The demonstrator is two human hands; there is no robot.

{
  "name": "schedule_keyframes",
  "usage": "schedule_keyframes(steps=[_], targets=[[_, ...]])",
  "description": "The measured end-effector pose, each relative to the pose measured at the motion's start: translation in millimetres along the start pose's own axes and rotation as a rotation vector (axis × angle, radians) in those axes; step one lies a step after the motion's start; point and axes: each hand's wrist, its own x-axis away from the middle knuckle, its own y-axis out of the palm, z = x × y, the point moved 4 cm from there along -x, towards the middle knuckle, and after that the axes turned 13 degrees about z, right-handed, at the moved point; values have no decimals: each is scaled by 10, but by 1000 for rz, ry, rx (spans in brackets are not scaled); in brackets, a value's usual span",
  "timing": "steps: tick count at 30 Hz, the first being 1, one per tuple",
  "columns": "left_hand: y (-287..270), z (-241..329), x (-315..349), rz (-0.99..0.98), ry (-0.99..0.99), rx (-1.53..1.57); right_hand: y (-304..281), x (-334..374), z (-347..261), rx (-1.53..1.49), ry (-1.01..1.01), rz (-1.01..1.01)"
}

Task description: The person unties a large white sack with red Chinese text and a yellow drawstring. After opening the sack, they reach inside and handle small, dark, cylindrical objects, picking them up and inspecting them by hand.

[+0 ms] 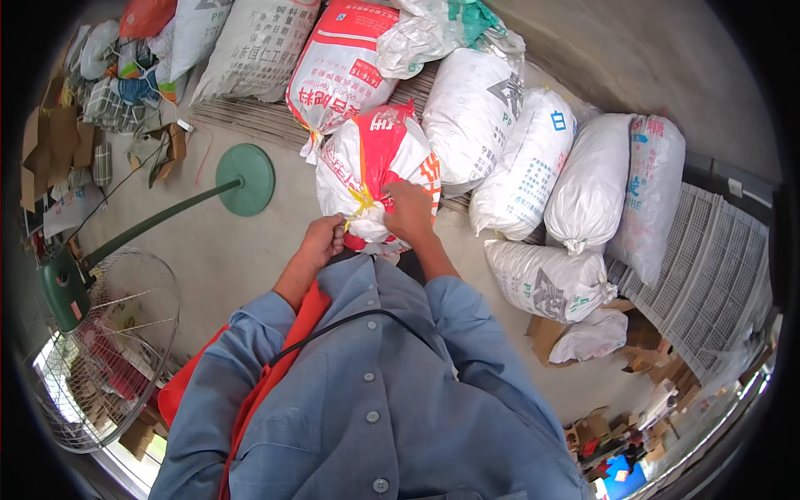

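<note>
A full white and red sack [337, 171] stands upright right in front of me, its mouth gathered and bound with yellow string [360, 200]. My left hand [322, 239] is closed at the near left side of the mouth, pinching an end of the string. On the other side, my right hand [410, 212] is closed at the tie, its fingertips against the string and the red plastic. What lies under the right fingers is partly hidden. Touching this sack from behind is another red and white sack [342, 75].
Several filled white sacks [525, 162] lie to the right, beside grey slatted panels [696, 275]. A green fan stand [246, 179] with a wire-caged fan [117, 350] lies at left. Cardboard boxes [546, 337] sit at lower right; bagged goods [125, 92] are piled far left.
</note>
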Motion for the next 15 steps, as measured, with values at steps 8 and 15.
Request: schedule_keyframes(steps=[8, 15], targets=[[236, -184, 187, 132, 225, -299, 410, -219, 6, -122, 222, -45], [166, -254, 142, 128, 298, -318, 442, 2, 423, -770, 762, 33]])
